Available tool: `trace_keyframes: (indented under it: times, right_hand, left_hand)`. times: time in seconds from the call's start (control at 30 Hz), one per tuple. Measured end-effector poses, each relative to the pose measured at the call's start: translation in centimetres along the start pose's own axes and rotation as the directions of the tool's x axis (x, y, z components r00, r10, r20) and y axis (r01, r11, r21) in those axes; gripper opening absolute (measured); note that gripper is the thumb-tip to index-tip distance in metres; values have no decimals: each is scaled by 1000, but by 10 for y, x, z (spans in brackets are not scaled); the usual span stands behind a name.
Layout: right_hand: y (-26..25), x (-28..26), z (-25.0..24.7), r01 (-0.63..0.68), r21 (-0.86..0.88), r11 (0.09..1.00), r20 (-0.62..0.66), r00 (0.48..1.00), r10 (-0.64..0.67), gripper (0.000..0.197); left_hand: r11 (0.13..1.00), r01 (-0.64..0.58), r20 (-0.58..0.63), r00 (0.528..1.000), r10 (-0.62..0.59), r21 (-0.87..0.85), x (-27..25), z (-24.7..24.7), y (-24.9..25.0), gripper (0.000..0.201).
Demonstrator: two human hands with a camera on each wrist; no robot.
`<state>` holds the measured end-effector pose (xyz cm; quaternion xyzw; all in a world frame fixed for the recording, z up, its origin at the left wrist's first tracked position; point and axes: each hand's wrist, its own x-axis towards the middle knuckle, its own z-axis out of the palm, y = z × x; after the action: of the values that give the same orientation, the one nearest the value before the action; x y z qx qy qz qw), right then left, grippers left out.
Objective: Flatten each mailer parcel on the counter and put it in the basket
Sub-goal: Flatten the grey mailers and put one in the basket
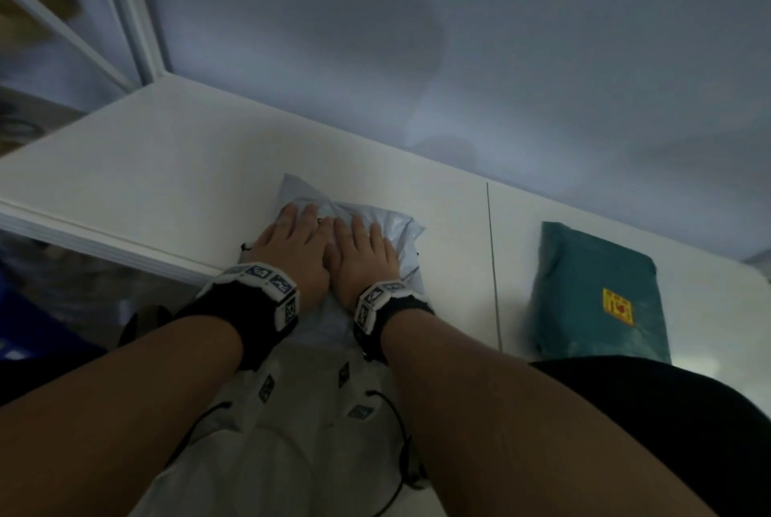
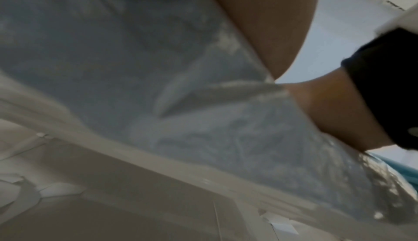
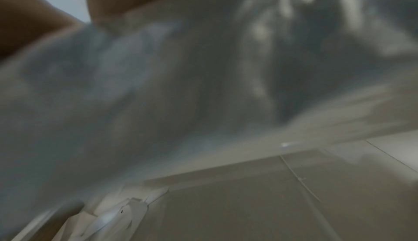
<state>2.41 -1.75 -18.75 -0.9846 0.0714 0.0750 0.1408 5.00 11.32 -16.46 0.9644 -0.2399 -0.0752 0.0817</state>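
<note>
A pale grey-white mailer parcel lies on the white counter near its front edge. Both hands press flat on top of it, side by side and touching. My left hand covers its left half, my right hand its middle, fingers straight. The crinkled mailer film fills the left wrist view, with my right hand's wrist resting on it. In the blurred right wrist view the same mailer fills most of the picture. No basket is in view.
A teal mailer parcel with a yellow sticker lies on the counter to the right, past a thin seam. A pale wall rises behind the counter. A white frame stands at the far left. Dark clutter sits below the counter's left edge.
</note>
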Motion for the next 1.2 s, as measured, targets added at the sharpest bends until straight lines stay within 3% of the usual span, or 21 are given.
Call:
trace_keyframes:
  times: [0.17, 0.37, 0.6, 0.7, 0.77, 0.83, 0.9, 1.0, 1.2]
  right_hand:
    - [17, -5, -11, -61, -61, 996, 35, 997, 63, 65]
    - [37, -16, -14, -100, -61, 993, 25, 994, 102, 67]
    - [25, -4, -33, -158, -125, 979, 120, 977, 173, 67]
    - [7, 10, -48, -88, -130, 988, 9, 996, 90, 54]
    - [-9, 23, -50, 73, -154, 985, 48, 997, -67, 54]
    - [-16, 35, -39, 120, -148, 982, 123, 987, -102, 61]
    - [-13, 37, -26, 64, -100, 993, 167, 985, -47, 69]
    - [3, 31, -15, -27, -71, 997, 197, 980, 40, 63]
    - [27, 26, -29, -155, -67, 986, 168, 972, 164, 69]
  left_hand:
    - [1000, -2, 52, 999, 1, 22, -1, -3, -1, 68]
    - [999, -20, 20, 1000, 20, 26, -3, -3, -2, 71]
    - [1000, -7, 56, 998, 6, 10, -4, -9, 2, 74]
    - [999, -17, 70, 997, 14, 36, -3, -9, 1, 78]
    - [999, -14, 79, 997, 11, 35, -2, -9, 0, 80]
    - [1000, -6, 74, 997, 5, 21, 0, -8, 0, 82]
    - [1000, -7, 63, 998, 6, 18, 0, -7, 1, 79]
    - [1000, -15, 80, 997, 15, -1, -1, -9, 2, 69]
    - [1000, -16, 89, 996, 16, 0, -6, -14, 2, 68]
